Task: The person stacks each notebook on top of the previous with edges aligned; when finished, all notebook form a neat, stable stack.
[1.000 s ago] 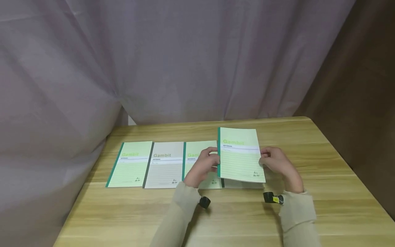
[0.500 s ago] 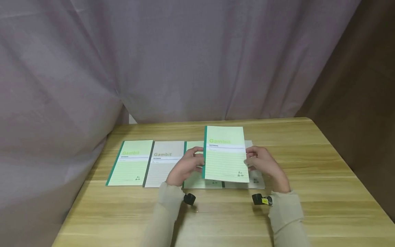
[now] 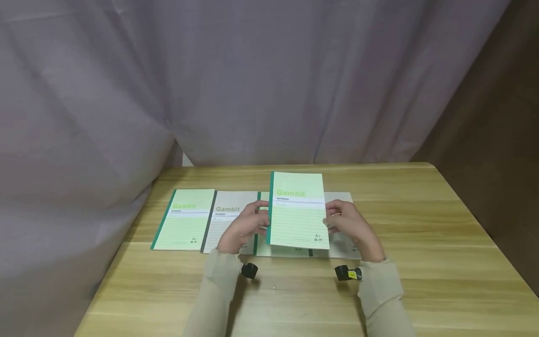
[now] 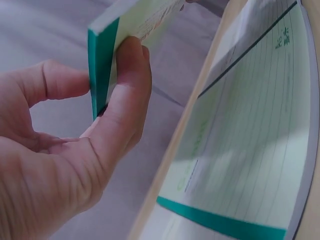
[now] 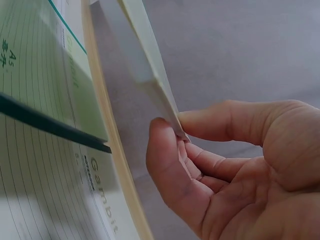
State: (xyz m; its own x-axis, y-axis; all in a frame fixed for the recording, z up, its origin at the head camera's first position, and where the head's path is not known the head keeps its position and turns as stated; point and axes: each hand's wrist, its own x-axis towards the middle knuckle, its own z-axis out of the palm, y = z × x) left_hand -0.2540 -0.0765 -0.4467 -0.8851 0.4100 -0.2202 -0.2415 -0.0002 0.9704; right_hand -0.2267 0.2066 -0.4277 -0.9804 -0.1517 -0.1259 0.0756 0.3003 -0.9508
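Note:
A pale green notebook [image 3: 298, 220] with a green spine is held up by both hands above a row of notebooks. My left hand [image 3: 245, 227] pinches its spine edge, thumb on the cover and fingers behind, as the left wrist view shows. The opposite edge is pinched by my right hand [image 3: 351, 225] between thumb and fingers. Beneath it lies another green notebook [image 4: 250, 130], mostly covered in the head view. A grey notebook [image 3: 343, 245] lies under my right hand, at the row's right end.
Further left in the row are a green notebook [image 3: 183, 224] and a grey notebook [image 3: 214, 238], lying side by side on the wooden table [image 3: 421, 262]. A grey curtain [image 3: 261, 93] hangs behind the table's far edge.
Both hands have carried the green notebook leftward, from over the grey notebook at the right end to over the green one beside it. The view has shifted slightly.

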